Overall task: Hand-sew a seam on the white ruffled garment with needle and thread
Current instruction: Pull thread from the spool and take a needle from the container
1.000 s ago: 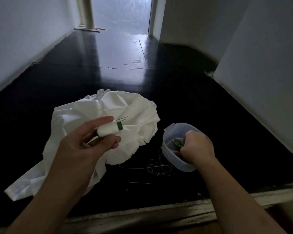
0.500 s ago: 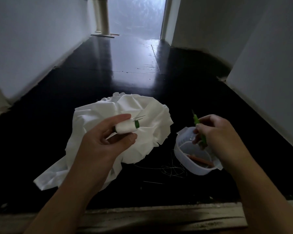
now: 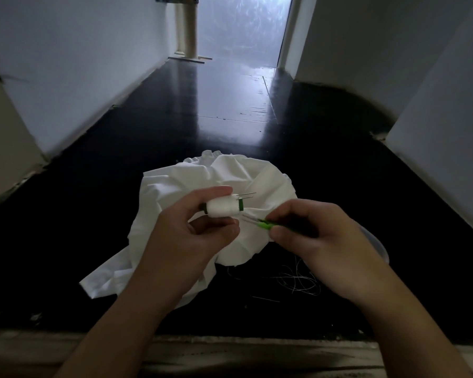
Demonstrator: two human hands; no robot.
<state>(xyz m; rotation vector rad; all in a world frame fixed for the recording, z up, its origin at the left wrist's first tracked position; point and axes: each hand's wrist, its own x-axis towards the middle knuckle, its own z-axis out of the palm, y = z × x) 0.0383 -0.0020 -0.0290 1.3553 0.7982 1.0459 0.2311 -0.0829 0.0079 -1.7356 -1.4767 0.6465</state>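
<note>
The white ruffled garment [image 3: 191,184] lies crumpled on the black floor. Above it my left hand [image 3: 186,241] grips a white thread spool [image 3: 222,209] with green ends, and needles [image 3: 245,196] stick out of the spool's right end. My right hand [image 3: 320,241] holds a small green-handled tool [image 3: 266,225], its thin metal tip pointing left at the spool, almost touching it.
A clear plastic container [image 3: 377,245] stands on the floor behind my right hand, mostly hidden. Loose thread [image 3: 298,279] lies tangled on the floor below the garment. White walls close in on both sides. A wooden step edge [image 3: 230,350] runs along the bottom.
My right hand lifted the green tool out of the container and carried it left to the spool. My left hand kept its hold on the spool.
</note>
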